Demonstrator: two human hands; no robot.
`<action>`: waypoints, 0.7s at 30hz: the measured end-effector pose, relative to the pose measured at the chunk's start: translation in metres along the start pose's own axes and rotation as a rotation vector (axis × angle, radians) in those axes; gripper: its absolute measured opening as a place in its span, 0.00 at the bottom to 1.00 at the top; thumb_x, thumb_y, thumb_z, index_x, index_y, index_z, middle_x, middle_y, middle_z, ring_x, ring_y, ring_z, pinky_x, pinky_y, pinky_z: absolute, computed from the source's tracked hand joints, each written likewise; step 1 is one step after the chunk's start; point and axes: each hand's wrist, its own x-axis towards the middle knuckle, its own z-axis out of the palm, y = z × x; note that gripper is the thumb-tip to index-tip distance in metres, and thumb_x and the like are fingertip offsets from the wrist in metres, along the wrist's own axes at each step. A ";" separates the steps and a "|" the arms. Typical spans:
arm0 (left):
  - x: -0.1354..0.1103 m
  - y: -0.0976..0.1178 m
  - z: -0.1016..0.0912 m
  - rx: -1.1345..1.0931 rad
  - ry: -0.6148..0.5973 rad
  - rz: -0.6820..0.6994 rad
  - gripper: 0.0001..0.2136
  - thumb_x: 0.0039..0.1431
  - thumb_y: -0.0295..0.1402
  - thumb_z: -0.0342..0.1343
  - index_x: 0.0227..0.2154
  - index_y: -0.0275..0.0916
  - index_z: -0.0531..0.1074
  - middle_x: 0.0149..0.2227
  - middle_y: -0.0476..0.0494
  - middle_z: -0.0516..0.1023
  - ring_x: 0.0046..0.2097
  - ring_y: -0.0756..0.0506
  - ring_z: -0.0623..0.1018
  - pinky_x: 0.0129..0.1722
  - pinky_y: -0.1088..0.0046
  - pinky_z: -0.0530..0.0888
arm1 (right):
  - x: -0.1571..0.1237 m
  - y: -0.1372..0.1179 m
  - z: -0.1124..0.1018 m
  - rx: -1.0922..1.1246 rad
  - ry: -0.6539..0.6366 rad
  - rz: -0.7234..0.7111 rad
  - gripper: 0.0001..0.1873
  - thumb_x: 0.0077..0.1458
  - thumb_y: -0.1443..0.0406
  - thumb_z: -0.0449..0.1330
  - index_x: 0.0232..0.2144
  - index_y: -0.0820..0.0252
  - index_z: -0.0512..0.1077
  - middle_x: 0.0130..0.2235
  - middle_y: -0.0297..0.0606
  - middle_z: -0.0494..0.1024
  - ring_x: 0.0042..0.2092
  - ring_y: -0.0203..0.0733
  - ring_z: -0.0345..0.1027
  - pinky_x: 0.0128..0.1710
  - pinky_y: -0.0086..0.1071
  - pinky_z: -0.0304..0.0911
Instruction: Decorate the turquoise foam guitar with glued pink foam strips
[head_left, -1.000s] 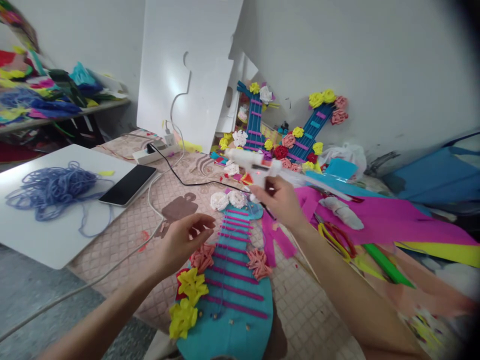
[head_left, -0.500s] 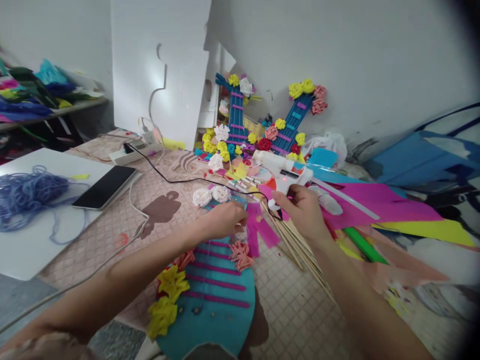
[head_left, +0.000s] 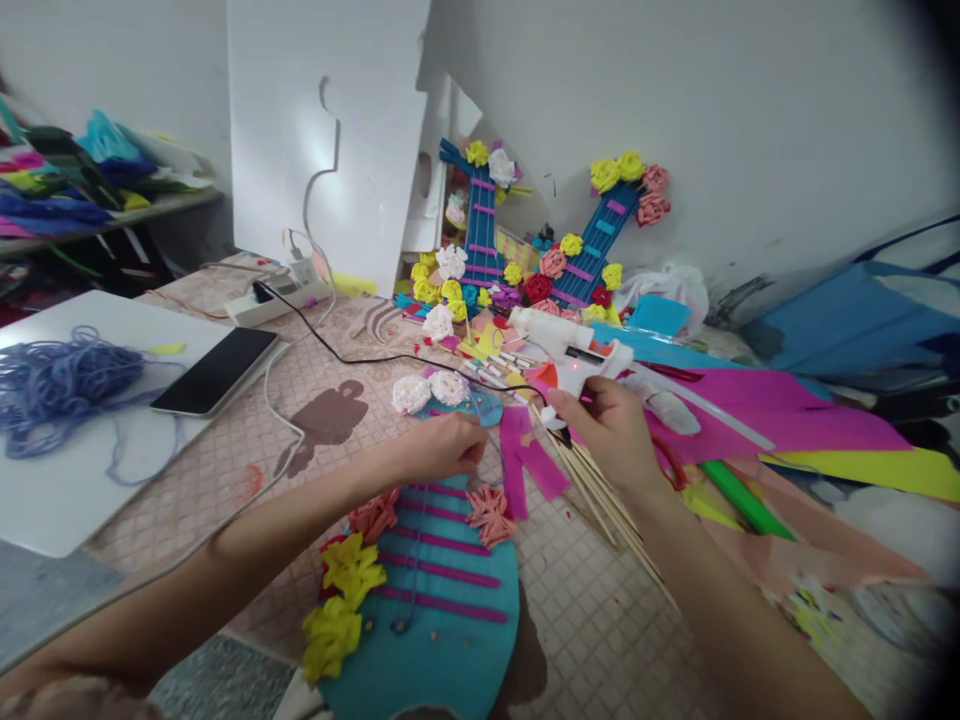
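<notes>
A teal foam guitar shape with magenta strips lies in front of me, edged with yellow flowers, pink flowers and white flowers. My left hand rests on its upper part with fingers pinched together on a thin bluish thread. My right hand grips a white glue gun, its red light on and its nozzle pointing left, above a bundle of thin wooden sticks.
Two finished blue guitars with flowers lean on the wall by a white cut board. A phone, blue yarn, a power strip with cables, magenta and yellow foam sheets and scissors lie around.
My left hand reached forward onto the guitar's upper part and pinched shut. My right hand lowered the glue gun and carried it to the right, over the sticks.
</notes>
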 end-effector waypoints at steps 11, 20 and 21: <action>-0.004 -0.026 -0.017 0.084 0.285 -0.177 0.06 0.54 0.22 0.50 0.30 0.36 0.71 0.32 0.43 0.74 0.35 0.46 0.73 0.35 0.73 0.67 | -0.012 0.019 0.001 0.232 0.046 0.105 0.11 0.53 0.57 0.62 0.30 0.57 0.66 0.30 0.32 0.75 0.29 0.38 0.67 0.29 0.31 0.62; -0.010 -0.023 -0.012 0.077 0.130 0.010 0.07 0.54 0.23 0.56 0.34 0.38 0.76 0.36 0.43 0.75 0.41 0.46 0.74 0.41 0.73 0.68 | -0.013 0.019 0.001 0.141 0.048 0.120 0.11 0.53 0.56 0.61 0.28 0.57 0.67 0.26 0.31 0.72 0.27 0.37 0.64 0.27 0.30 0.60; -0.010 -0.020 -0.009 0.077 0.107 0.030 0.07 0.54 0.23 0.56 0.34 0.38 0.76 0.36 0.43 0.75 0.41 0.46 0.74 0.42 0.73 0.68 | -0.013 0.017 0.001 0.138 0.041 0.119 0.11 0.53 0.57 0.61 0.29 0.57 0.67 0.27 0.32 0.73 0.28 0.37 0.65 0.28 0.30 0.61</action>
